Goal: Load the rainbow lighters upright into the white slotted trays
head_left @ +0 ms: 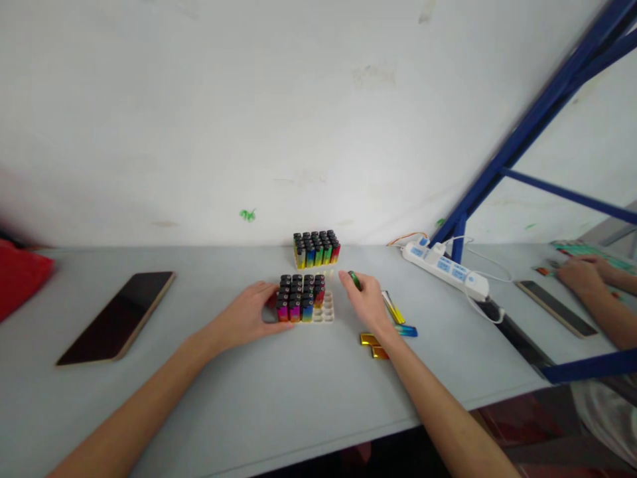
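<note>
A white tray (327,315) with round holes stands in the middle of the table, partly filled with upright black-topped lighters (294,309) in pink, purple and blue. Bare holes show along its right side. My left hand (253,309) grips the tray's left side, thumb at the front corner and fingers behind. Just right of the tray, my right hand (365,297) is closed on a green lighter (355,280), held tilted above the table. Beside and below that wrist lie a yellow and silver lighter (394,308), a blue lighter (407,330) and gold-orange lighters (369,339).
A second block of upright lighters (317,249) stands behind, near the wall. On the left lies a dark flat tablet-like slab (119,315), with a red item (20,275) beyond. A power strip (445,269) with cables and a blue frame (497,162) bound the right; another person's hands (582,273) work past it.
</note>
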`<move>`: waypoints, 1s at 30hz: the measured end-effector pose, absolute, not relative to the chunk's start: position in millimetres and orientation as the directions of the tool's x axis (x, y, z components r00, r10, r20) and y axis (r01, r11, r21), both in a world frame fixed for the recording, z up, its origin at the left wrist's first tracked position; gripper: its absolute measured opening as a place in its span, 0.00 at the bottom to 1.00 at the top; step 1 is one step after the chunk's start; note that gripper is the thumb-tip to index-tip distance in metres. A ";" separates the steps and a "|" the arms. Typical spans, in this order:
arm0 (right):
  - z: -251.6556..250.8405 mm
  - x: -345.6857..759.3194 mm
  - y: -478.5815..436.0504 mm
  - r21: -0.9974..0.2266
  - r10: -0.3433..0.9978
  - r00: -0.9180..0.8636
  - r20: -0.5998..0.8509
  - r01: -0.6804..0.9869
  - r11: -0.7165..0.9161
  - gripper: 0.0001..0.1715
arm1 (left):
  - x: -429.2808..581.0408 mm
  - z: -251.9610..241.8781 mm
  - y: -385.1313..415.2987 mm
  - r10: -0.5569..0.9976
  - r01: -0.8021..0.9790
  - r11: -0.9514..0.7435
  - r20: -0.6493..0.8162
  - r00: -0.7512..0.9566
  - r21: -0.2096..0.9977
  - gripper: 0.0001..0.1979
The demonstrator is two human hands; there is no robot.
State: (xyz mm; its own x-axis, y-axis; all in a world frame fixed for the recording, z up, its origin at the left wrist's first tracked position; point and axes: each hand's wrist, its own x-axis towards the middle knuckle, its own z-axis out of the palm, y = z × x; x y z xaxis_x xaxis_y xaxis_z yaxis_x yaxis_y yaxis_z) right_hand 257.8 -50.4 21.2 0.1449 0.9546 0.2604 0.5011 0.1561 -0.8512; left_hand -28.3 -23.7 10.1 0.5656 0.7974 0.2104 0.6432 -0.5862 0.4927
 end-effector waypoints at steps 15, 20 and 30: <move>30.5 255.9 -65.0 -0.656 0.878 -0.274 0.393 0.585 0.476 0.23 | -27.1 11.9 -26.9 0.804 0.676 -0.578 0.179 0.567 0.457 0.24; 29.0 256.9 -66.6 -0.579 0.877 -0.324 0.356 0.660 0.479 0.31 | -26.3 12.4 -27.4 0.810 0.677 -0.570 0.177 0.559 0.465 0.25; 29.6 260.5 -66.5 -0.574 0.882 -0.427 0.198 0.679 0.458 0.21 | -25.9 15.8 -27.5 0.816 0.670 -0.556 0.168 0.553 0.493 0.24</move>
